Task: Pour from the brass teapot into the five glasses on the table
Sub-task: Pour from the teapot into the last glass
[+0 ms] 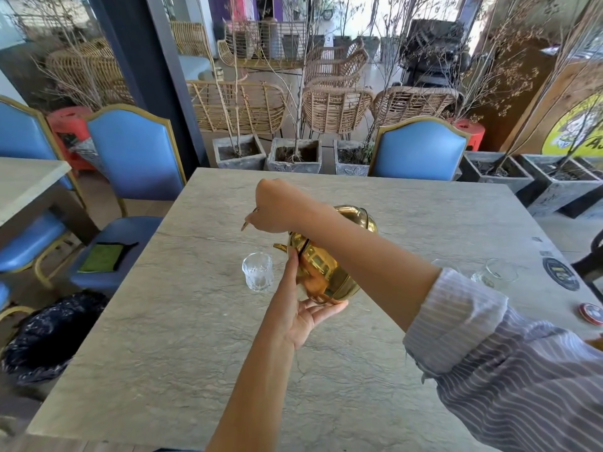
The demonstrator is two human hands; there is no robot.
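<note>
Head view: brass teapot (326, 265) is being gripped by R hand (277, 207) & propped by flat-fingered L hand (301, 311), near glass (257, 272) at middle of table (163, 353).

right hand (277, 208) grips tilted brass teapot (326, 269) near glass (257, 271); left hand (301, 313) supports.

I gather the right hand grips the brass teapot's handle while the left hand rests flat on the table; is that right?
Not quite. In the head view, the left hand is off the table, with its straight fingers pressed against the body of the tilted brass teapot. The right hand does grip the handle.
</note>
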